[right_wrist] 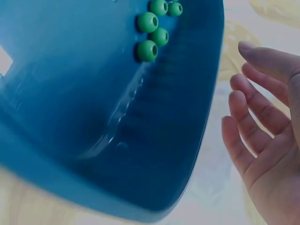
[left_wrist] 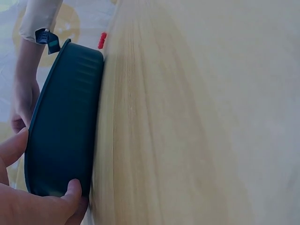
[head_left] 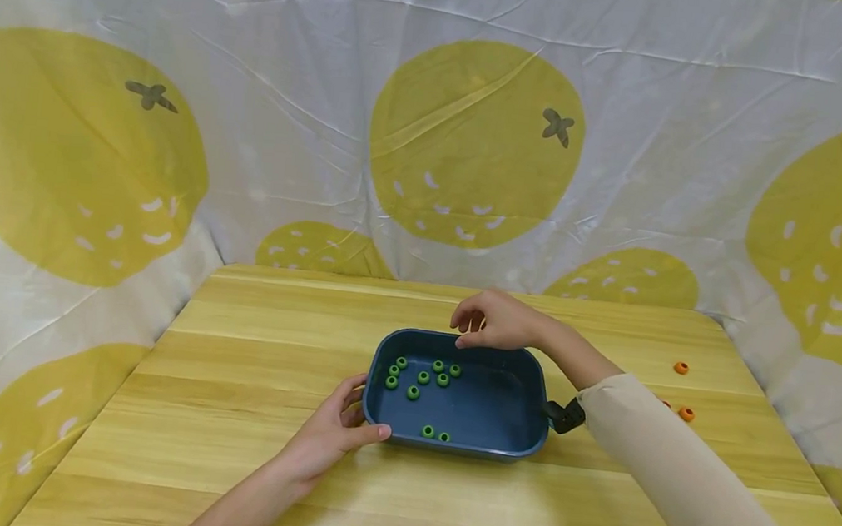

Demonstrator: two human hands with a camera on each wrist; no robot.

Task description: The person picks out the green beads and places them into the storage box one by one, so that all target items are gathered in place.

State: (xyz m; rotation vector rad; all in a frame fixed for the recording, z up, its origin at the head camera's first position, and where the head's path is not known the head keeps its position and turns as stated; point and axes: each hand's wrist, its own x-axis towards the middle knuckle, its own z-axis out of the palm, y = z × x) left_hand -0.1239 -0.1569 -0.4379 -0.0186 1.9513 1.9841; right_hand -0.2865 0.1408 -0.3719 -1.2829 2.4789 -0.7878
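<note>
A dark blue rectangular basin point(head_left: 498, 412) with rounded corners stands on the table. Inside lie several green beads point(head_left: 423, 377), mostly toward its left half, two of them by the near wall. My left hand point(head_left: 331, 435) grips the basin's near left corner, thumb on the rim and fingers along the outside wall; the left wrist view shows this hand point(left_wrist: 37, 206) at the basin's end. Over the far rim hovers my right hand point(head_left: 502, 320), fingers loosely bent. In the right wrist view that hand point(right_wrist: 276, 168) holds nothing and is beside the basin wall.
Orange beads point(head_left: 687, 414) lie on the table to the right; a red one is partly hidden by the right sleeve point(head_left: 680, 478). A black device point(head_left: 564, 414) sits at the right wrist, over the basin's right edge. A lemon-print cloth point(head_left: 313, 120) hangs behind the wooden table point(head_left: 190, 410).
</note>
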